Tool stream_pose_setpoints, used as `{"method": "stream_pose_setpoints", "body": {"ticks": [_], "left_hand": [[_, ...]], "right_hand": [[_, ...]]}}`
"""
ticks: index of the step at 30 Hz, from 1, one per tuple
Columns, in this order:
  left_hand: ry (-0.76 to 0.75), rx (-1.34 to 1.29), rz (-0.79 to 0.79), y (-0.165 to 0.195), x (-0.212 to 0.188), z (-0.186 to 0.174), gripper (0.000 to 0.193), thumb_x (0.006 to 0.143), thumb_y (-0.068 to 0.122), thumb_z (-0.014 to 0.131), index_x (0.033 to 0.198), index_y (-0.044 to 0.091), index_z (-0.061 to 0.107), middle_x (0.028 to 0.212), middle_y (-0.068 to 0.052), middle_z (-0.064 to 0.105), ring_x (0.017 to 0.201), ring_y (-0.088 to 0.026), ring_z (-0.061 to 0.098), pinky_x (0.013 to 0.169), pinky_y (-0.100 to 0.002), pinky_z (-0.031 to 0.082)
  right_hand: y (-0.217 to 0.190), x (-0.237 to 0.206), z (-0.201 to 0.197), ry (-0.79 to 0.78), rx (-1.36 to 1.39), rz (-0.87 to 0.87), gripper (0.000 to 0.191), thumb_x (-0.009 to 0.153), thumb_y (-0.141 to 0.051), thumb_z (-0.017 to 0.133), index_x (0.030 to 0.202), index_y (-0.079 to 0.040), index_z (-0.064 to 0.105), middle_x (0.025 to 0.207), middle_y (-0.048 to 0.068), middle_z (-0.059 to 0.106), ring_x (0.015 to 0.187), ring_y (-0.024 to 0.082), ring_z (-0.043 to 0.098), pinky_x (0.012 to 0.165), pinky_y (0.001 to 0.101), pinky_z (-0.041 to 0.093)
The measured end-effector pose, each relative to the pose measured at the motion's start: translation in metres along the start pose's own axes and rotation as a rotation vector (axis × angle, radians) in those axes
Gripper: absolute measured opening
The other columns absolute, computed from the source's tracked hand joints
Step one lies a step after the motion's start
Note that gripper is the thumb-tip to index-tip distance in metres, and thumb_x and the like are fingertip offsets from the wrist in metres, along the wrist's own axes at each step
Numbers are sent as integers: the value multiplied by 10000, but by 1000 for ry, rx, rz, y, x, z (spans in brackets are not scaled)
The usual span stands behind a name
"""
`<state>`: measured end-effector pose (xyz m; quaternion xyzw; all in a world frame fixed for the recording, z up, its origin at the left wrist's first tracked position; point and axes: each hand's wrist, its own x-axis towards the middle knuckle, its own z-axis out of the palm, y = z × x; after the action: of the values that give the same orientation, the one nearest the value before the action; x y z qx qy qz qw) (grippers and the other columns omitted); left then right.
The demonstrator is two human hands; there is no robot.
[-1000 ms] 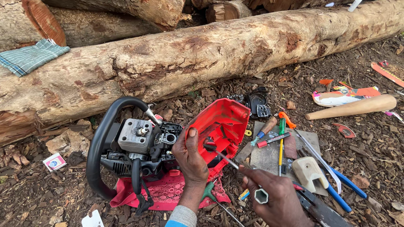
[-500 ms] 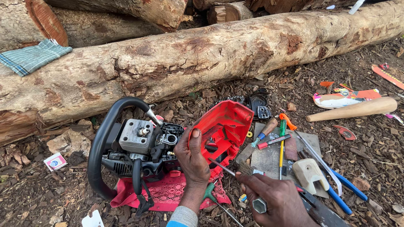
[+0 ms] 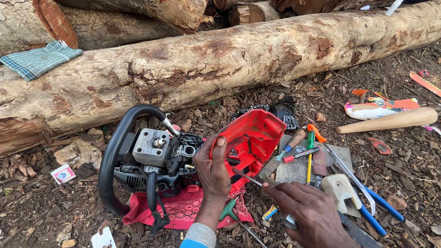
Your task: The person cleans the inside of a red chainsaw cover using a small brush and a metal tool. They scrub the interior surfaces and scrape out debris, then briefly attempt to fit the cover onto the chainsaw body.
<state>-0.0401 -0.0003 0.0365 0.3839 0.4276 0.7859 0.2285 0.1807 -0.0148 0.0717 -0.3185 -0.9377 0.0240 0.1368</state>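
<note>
A chainsaw body [image 3: 151, 160] with a black loop handle and bare engine rests on a red cloth [image 3: 183, 209] on the ground. My left hand [image 3: 212, 167] grips the edge of its red plastic cover [image 3: 252, 138], which is tilted up and open. My right hand [image 3: 310, 213] holds a thin metal tool [image 3: 248, 178] whose tip points into the cover's inside. A green T-handle wrench [image 3: 228, 211] lies under my left wrist.
Thick logs [image 3: 220, 59] lie behind, a checked cloth [image 3: 39, 59] on one. To the right are screwdrivers [image 3: 303, 142], blue-handled pliers [image 3: 374, 209], a wooden handle [image 3: 390, 120], a saw chain [image 3: 257, 108] and small parts on bark chips.
My right hand has slid slightly right and down, and the metal nut seen in it earlier is now hidden. My left hand stays on the red cover.
</note>
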Motion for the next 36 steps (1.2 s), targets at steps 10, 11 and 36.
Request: {"method": "stream_pose_setpoints", "body": {"ticks": [10,11,36], "left_hand": [[-84,149,-45,7,3,-2,391,974,366,598,1031,15,760,776,-42,706,703,-112,672,606,-284,575],[-103,182,17,8,1,-2,391,993,362,604,1028,7,764,799,-51,714,729,-117,671,637,-283,555],[-110,94,-47,-4,-5,2,455,1012,393,577,1065,-19,764,735,-32,682,685,-100,625,610,-278,542]], "right_hand": [[12,-3,0,-26,43,-67,879,537,-180,837,1390,-150,630,1172,32,692,1050,266,668,797,429,525],[11,-2,1,-22,41,-64,841,546,-136,829,1365,-146,639,1176,39,696,1029,269,670,804,427,537],[-1,2,6,15,80,-102,861,503,-85,777,1347,-110,607,1137,81,690,1047,307,662,853,448,546]]}}
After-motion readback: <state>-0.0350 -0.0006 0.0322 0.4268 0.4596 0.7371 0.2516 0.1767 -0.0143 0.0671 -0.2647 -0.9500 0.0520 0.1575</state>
